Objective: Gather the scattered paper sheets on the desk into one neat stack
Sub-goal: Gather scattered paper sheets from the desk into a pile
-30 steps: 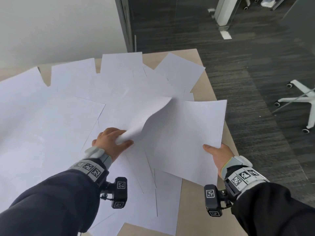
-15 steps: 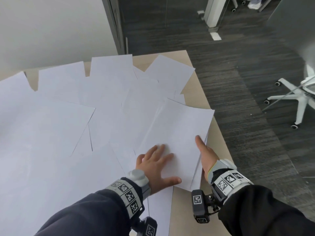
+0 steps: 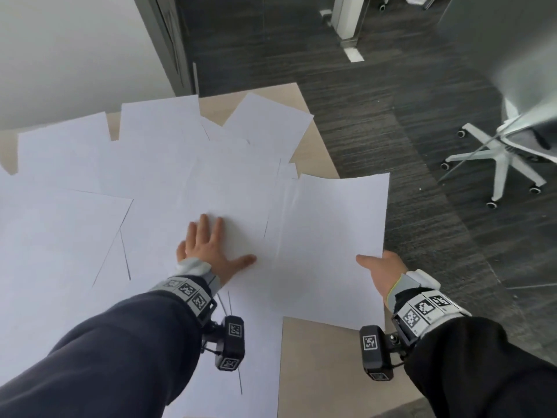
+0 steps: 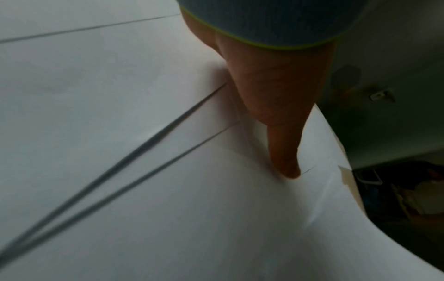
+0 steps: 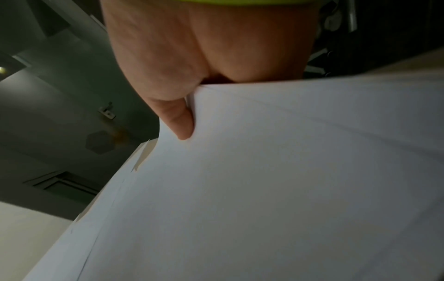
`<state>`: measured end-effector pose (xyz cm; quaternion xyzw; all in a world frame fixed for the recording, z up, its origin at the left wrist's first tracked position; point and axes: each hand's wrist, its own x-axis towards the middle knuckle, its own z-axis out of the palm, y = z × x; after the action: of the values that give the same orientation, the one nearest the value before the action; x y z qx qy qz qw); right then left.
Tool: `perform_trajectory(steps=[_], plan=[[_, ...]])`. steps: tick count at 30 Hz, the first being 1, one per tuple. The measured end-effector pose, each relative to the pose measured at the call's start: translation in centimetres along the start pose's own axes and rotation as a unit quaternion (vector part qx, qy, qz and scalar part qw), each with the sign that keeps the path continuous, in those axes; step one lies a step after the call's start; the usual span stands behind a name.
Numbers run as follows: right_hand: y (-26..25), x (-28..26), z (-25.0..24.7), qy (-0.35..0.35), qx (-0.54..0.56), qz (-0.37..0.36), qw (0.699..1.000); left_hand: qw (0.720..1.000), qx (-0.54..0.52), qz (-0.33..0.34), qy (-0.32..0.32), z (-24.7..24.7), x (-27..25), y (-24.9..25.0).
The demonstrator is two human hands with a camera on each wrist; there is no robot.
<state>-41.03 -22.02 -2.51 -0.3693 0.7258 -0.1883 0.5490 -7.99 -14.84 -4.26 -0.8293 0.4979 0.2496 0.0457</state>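
Several white paper sheets point(image 3: 90, 206) lie overlapping across the wooden desk point(image 3: 316, 357). My left hand point(image 3: 211, 245) lies flat on a sheet in the middle, fingers spread and straight; in the left wrist view its thumb point(image 4: 286, 148) presses the paper point(image 4: 144, 190). My right hand point(image 3: 379, 270) holds the near right corner of a small stack of sheets point(image 3: 328, 236), thumb on top, the fingers hidden underneath. In the right wrist view the thumb point(image 5: 180, 121) pinches the stack's edge point(image 5: 264, 171). The stack juts past the desk's right edge.
The desk's right edge point(image 3: 325, 152) drops to dark carpet. A white office chair base point(image 3: 500, 164) stands on the floor at right. A white wall point(image 3: 75, 49) runs along the far left. Bare desk shows at the near right.
My left hand let go of the curled sheet, flattened on the stack, then slid left onto the middle sheets. My right hand drew the stack right, past the desk edge.
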Motion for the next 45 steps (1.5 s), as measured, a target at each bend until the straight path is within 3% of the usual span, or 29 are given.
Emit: perform_trajectory(steps=[5, 9, 16, 23, 28, 33, 37, 41, 45], plan=[[0.4, 0.5, -0.6, 0.008, 0.006, 0.002, 1.0, 1.0, 0.002, 0.004, -0.01, 0.2, 0.3, 0.1], [0.1, 0.6, -0.3, 0.0, 0.014, 0.003, 1.0, 1.0, -0.01, 0.012, 0.017, -0.2, 0.3, -0.5], [0.1, 0.1, 1.2, -0.029, 0.046, -0.013, 0.998, 0.989, -0.125, 0.007, 0.076, -1.3, -0.4, 0.4], [-0.6, -1.3, 3.3, -0.041, 0.029, -0.021, 0.999, 0.985, -0.039, 0.169, -0.013, 0.6, -5.7, 6.1], [-0.8, -1.5, 3.9, -0.039, 0.01, 0.013, 0.999, 0.974, -0.003, 0.219, -0.053, 3.2, -6.9, 8.0], [-0.3, -1.2, 3.4, -0.058, 0.046, -0.026, 0.997, 0.965, -0.033, 0.252, -0.07, 3.8, -6.9, 7.6], [0.4, -0.8, 2.1, -0.033, 0.003, -0.022, 0.999, 0.97, -0.039, 0.24, -0.022, 3.6, -6.5, 5.9], [1.0, -0.3, 0.1, 0.016, -0.02, -0.004, 1.0, 0.984, -0.01, 0.175, 0.024, 3.4, -6.4, 3.5], [1.7, -0.6, -2.3, 0.032, -0.05, -0.02, 0.998, 0.98, 0.014, 0.197, 0.012, 3.5, -7.9, 2.0]])
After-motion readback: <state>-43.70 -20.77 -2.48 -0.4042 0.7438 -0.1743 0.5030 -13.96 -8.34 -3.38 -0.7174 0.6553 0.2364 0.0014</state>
